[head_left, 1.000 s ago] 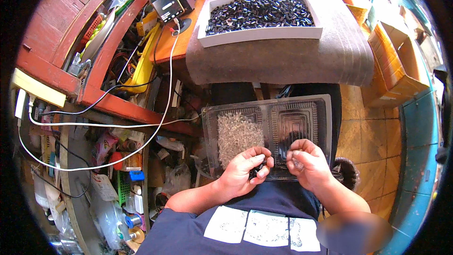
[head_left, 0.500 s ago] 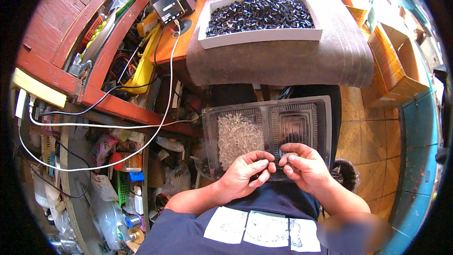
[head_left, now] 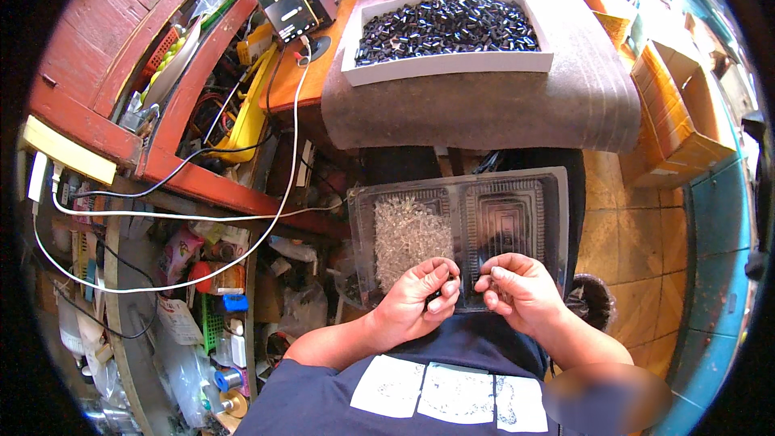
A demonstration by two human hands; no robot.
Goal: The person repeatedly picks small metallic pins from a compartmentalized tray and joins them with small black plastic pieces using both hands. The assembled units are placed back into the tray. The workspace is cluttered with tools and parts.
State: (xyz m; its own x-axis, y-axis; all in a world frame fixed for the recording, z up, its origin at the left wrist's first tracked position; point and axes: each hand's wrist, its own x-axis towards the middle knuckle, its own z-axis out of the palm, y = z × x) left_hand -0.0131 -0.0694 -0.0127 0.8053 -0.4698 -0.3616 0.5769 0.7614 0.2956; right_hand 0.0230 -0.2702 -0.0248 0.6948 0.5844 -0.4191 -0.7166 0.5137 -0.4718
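- Judging by what lies loose, the work looks well short of finished: a white box [head_left: 452,65] at the far side holds a broad, deep spread of short black pieces [head_left: 448,28], and a heap of small clear pieces [head_left: 412,238] fills much of the left compartment of the plastic tray [head_left: 458,222].
- As for what is done, no finished item can be made out for certain; the ridged floor of the tray's right compartment shows plainly.
- The left hand [head_left: 416,299] is curled, its thumb against the forefinger, with dark bits [head_left: 433,297] showing under the bent fingers; they look like black pieces held in the palm. Whether its fingertips also pinch something is too small to tell.
- The right hand [head_left: 529,295] has thumb and forefinger drawn close together and the other fingers bent in; I cannot tell whether anything is between them.
- The two hands face each other just apart, over the near edge of the tray.
- The clear heap lies just beyond the left hand; the white box stands well apart from both hands, on the grey cloth [head_left: 484,109] at the far side.
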